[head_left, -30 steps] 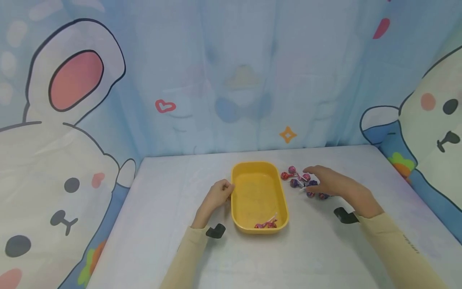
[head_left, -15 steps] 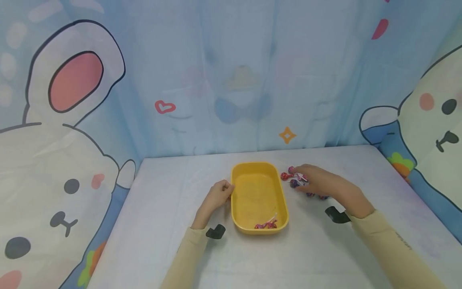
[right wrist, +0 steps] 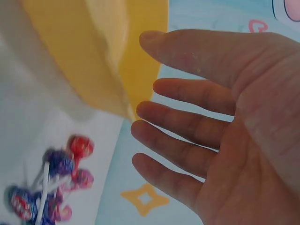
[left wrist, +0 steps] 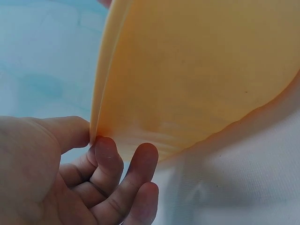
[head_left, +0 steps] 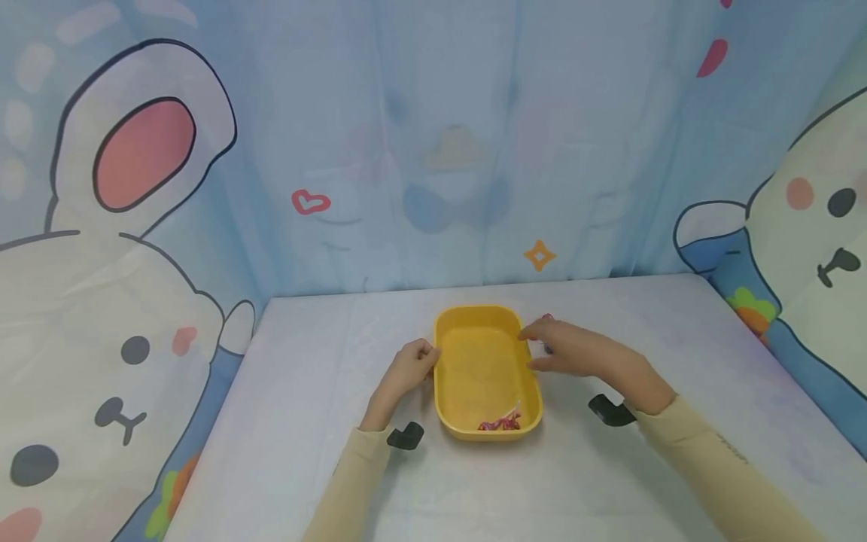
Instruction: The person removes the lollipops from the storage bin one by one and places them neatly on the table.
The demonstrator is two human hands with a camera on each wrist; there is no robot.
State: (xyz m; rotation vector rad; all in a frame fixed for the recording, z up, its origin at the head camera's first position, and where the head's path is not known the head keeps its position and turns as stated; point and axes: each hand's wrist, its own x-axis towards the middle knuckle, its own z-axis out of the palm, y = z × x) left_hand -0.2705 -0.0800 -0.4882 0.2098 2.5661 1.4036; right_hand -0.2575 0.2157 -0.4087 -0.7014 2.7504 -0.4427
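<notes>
A yellow rectangular tray [head_left: 478,369] stands in the middle of the table in the head view. My left hand [head_left: 404,369] pinches its left rim, thumb on one side and curled forefinger on the other, as the left wrist view shows. At the tray's right rim hovers my right hand [head_left: 582,352], fingers spread and nothing held. Whether its fingertips touch the rim I cannot tell. Several wrapped lollipops [head_left: 501,421] lie in the tray's near end. More lollipops [right wrist: 61,164], red, pink and dark blue, are on the table beyond the right hand, which mostly hides them in the head view.
The table [head_left: 305,391] has a white cover. Behind it hangs a light blue curtain [head_left: 447,150] printed with white cartoon animals, which also runs along both sides. A black wrist device [head_left: 611,410] sits by each sleeve.
My right hand has moved left from over the loose lollipops to the tray's right rim. My left hand and the tray stay in place.
</notes>
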